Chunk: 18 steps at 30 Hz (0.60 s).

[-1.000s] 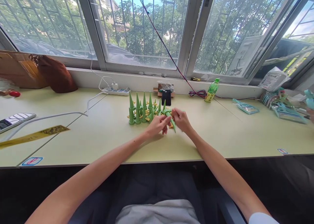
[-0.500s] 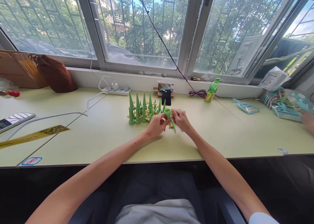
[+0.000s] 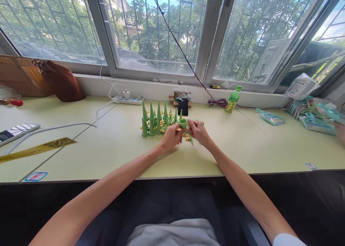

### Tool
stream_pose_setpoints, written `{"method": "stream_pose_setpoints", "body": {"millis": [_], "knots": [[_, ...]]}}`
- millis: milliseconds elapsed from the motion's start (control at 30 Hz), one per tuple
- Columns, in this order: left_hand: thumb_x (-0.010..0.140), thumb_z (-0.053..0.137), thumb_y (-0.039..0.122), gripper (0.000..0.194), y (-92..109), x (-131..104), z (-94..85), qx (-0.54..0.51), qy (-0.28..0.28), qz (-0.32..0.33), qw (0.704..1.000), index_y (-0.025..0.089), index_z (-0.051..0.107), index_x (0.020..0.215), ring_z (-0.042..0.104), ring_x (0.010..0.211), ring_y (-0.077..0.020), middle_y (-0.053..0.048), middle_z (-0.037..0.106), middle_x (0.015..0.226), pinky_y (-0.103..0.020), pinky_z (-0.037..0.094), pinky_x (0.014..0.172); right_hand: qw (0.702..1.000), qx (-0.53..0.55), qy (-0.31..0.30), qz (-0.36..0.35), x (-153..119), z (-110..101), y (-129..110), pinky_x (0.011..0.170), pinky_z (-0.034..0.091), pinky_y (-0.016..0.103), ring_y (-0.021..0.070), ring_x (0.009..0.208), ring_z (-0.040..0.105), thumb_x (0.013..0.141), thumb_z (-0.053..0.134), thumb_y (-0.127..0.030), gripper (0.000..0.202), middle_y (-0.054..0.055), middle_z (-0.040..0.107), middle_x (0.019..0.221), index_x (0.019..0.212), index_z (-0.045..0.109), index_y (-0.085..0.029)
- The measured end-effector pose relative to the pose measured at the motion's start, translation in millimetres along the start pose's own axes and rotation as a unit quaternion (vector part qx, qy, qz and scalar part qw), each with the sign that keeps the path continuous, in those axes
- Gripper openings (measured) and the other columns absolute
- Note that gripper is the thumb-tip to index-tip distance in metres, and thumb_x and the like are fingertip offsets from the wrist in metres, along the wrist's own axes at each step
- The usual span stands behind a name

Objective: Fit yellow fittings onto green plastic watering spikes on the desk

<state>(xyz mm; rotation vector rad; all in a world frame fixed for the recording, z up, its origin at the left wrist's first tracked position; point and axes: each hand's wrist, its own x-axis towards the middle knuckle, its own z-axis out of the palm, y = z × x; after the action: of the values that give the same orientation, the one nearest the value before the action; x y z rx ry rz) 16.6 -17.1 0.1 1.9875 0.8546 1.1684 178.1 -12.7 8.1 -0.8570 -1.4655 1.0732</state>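
Observation:
My left hand [image 3: 171, 135] is closed round a small green hollow plastic cone [image 3: 183, 122], its round open end facing up toward me. Just right of it, my right hand [image 3: 198, 131] pinches at the cone's side; what its fingertips hold is too small to tell. Left of and behind my hands stand several green pointed cones [image 3: 145, 125] in rows, with small yellow pieces [image 3: 162, 123] on and between them. Below my hands, more yellow pieces [image 3: 188, 138] and a green spike [image 3: 191, 141] lie on the table, partly hidden by my fingers.
A dark phone [image 3: 183, 107] leans on a small box at the back. Behind stand a power strip [image 3: 129, 100] and a green drink bottle [image 3: 233, 99]. Blue packets [image 3: 270, 117] lie to the right, near another person's hand [image 3: 340, 131]. A white cable [image 3: 67, 124] crosses the left side.
The green cone has shifted slightly left and tilted, so more of its open end shows. My hands stay close together. At the right edge, the other person's hand has moved a little.

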Motion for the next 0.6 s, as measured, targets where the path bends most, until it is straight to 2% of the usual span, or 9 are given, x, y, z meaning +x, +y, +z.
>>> {"method": "stream_pose_setpoints", "body": {"millis": [100, 267, 600], "knots": [[0.094, 0.056, 0.041, 0.028, -1.1, 0.9, -0.1, -0.027, -0.004, -0.020, 0.999, 0.017, 0.056, 0.080, 0.050, 0.037, -0.0096, 0.005, 0.053, 0.047, -0.021, 0.040, 0.043, 0.999, 0.028, -0.017, 0.010, -1.1, 1.6, -2.4, 0.038, 0.013, 0.024, 0.0047, 0.041, 0.018, 0.074, 0.067, -0.072, 0.059, -0.009, 0.022, 0.052, 0.063, 0.037, -0.022], [0.091, 0.060, 0.048, 0.035, -1.7, 3.0, 0.3, -0.053, -0.013, -0.037, 0.998, 0.017, 0.054, 0.078, 0.049, 0.034, -0.0098, 0.004, 0.055, 0.045, -0.021, 0.038, 0.040, 0.998, 0.044, -0.035, 0.019, -2.2, 1.6, -3.7, 0.038, 0.012, 0.024, 0.0048, 0.042, 0.018, 0.074, 0.068, -0.070, 0.057, -0.009, 0.023, 0.053, 0.065, 0.040, -0.022], [0.086, 0.066, 0.054, 0.041, 3.7, 4.1, -3.9, -0.120, -0.046, -0.057, 0.990, 0.015, 0.055, 0.076, 0.051, 0.034, -0.0103, 0.001, 0.057, 0.046, -0.022, 0.039, 0.038, 1.000, -0.007, -0.029, -0.009, 0.5, -1.9, 3.6, 0.040, 0.017, 0.025, 0.0065, 0.043, 0.022, 0.075, 0.064, -0.074, 0.058, -0.008, 0.026, 0.052, 0.064, 0.038, -0.023]]}}
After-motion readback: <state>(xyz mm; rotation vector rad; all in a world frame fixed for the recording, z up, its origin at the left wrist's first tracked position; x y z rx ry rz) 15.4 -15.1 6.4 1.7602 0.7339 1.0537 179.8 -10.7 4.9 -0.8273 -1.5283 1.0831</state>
